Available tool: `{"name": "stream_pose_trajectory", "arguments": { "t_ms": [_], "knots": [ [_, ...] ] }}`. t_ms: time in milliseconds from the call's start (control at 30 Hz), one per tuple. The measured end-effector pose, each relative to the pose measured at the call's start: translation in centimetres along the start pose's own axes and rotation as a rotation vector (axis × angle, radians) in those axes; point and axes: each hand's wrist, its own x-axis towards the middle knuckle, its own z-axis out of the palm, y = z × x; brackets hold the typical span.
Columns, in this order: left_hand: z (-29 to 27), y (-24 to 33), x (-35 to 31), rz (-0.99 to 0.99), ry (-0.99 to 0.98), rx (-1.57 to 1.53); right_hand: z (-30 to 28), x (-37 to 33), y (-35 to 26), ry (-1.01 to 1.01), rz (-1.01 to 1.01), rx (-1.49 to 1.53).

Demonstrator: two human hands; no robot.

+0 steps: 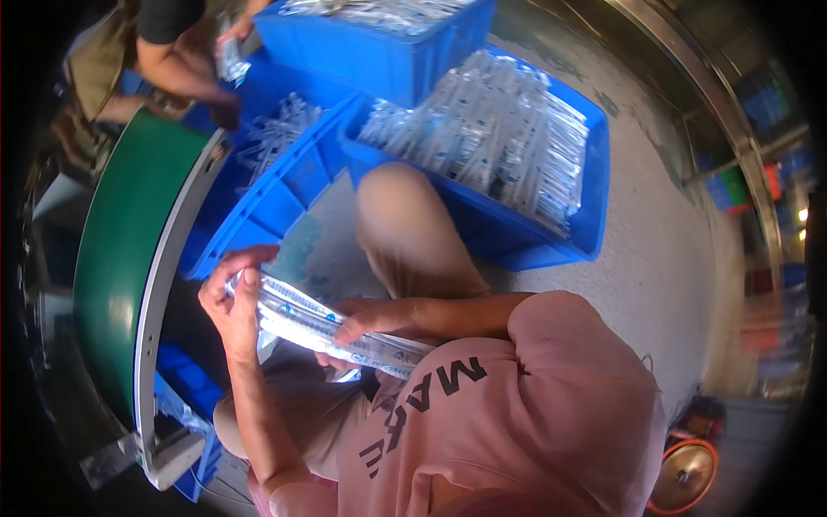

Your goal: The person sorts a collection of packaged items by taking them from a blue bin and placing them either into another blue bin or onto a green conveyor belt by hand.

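Note:
A small stack of long, slim silver packets (297,319) with blue marks lies across my lap, slanting down toward my shirt. My left hand (234,306) is closed on the far-left end of the stack, thumb on top. Farther along the same packets, my right hand (370,317) grips them from the right side, fingers over the upper face. What lies inside the packets is too blurred to tell. Just left of my left hand runs a green conveyor belt (129,233) with a pale metal side rail.
Ahead stands a blue crate (594,198) full of similar packets, with another filled blue crate (345,47) above its far-left corner. Loose packets lie in a blue bin (258,211) beside the belt. A co-worker's arm (177,73) reaches over that bin. An orange-rimmed fan (685,474) sits behind right.

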Motion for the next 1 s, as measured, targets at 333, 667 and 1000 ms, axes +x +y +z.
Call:
{"name": "stream_pose_trajectory", "arguments": {
  "t_ms": [333,667,1000],
  "knots": [
    [3.1,2.9,5.5,0.102,0.127,0.137,-5.4,-14.5,-9.8,1.09,-0.782,-0.693],
    [-1.3,-0.9,3.3,-0.112,0.213,0.25,-25.6,-36.4,-19.2,2.435,-0.02,-1.16],
    [-2.5,-2.4,3.1,-0.195,0.221,0.262,-33.6,-33.4,-16.0,2.419,0.045,-1.19]
  ]
}}
